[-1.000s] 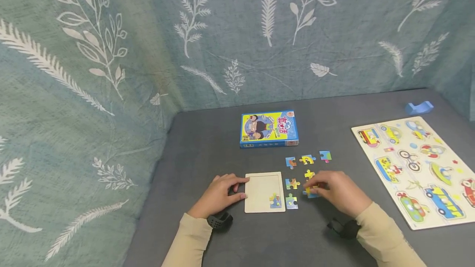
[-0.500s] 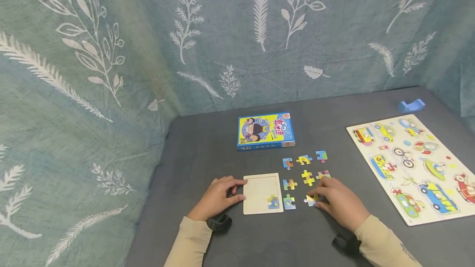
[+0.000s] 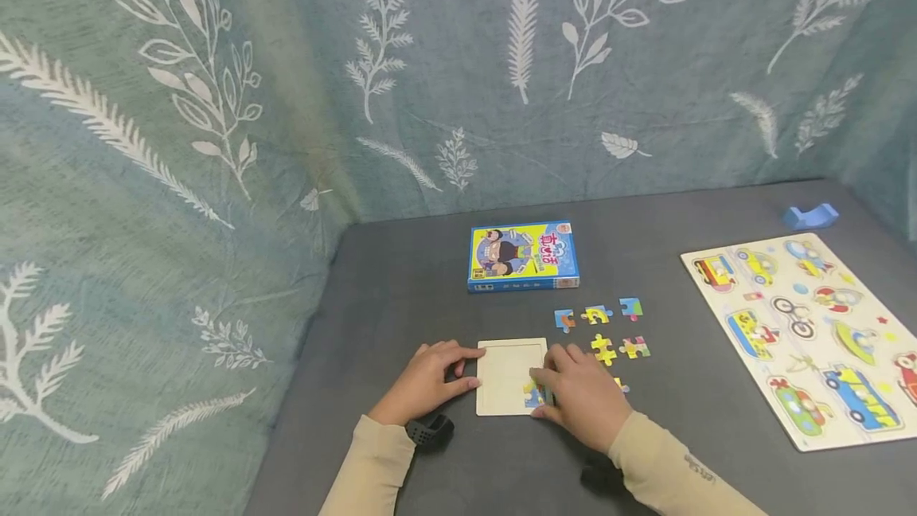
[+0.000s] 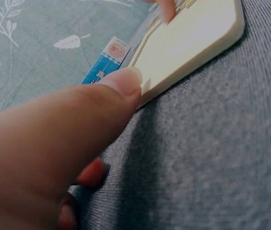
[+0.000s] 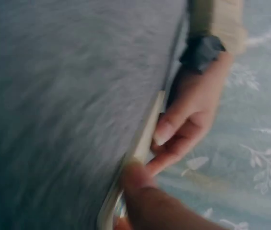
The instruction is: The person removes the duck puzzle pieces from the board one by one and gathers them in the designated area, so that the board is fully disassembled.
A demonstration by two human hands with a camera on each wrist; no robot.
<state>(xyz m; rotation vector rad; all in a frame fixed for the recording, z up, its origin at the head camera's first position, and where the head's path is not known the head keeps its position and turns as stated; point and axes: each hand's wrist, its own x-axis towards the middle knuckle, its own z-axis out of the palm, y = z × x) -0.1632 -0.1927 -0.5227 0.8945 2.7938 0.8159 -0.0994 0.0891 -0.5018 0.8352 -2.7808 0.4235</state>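
Note:
My left hand point(image 3: 430, 381) touches the left edge of a small pale wooden puzzle tray point(image 3: 501, 365) with index finger and thumb. In the left wrist view its thumb point(image 4: 121, 81) lies against the tray's rim. My right hand point(image 3: 583, 392) is at the tray's right side, index finger and thumb around the lower right corner. A yellow and blue puzzle piece point(image 3: 531, 395) lies in that corner, partly covered by the fingers. Whether they pinch it is hidden. In the right wrist view the right thumb point(image 5: 137, 175) meets the tray's edge.
Several loose jigsaw pieces point(image 3: 603, 349) lie right of the tray, one partly behind my right hand. Behind stands a blue and yellow box point(image 3: 523, 256). A large vehicle puzzle board point(image 3: 805, 333) lies at the right, a blue curved block point(image 3: 811, 216) beyond it.
My right hand leaves a puzzle piece in the bottom row of loose pieces and moves left to the tray's right edge. The left hand stays at the tray.

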